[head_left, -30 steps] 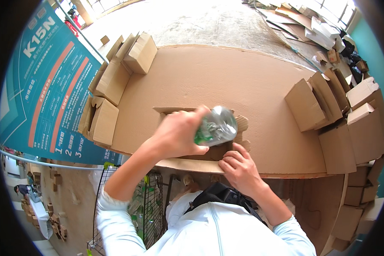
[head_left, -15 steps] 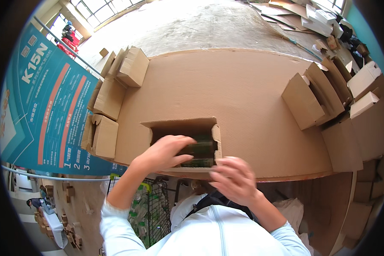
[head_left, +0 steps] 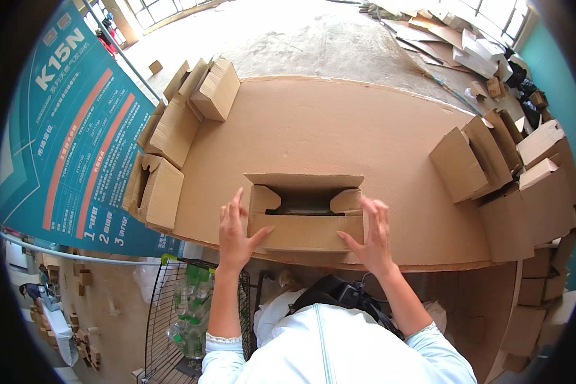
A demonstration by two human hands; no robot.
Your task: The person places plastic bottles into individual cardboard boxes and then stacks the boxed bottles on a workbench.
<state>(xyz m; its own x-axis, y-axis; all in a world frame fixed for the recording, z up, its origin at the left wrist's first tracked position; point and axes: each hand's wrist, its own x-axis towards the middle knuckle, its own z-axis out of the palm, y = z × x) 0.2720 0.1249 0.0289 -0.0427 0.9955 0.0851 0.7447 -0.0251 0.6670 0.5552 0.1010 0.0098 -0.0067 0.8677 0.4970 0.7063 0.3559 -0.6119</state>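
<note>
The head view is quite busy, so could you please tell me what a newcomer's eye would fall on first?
Probably the open box, low in the middle of the table, with the left hand and right hand at its two ends. Next might come the large teal banner at the left edge, then the bottles in the wire basket at the lower left.

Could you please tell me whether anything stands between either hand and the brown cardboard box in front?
Nothing visible does: the left-hand grip and right-hand grip directly flank the open, brown, rectangular cardboard box, one at each short end.
</note>
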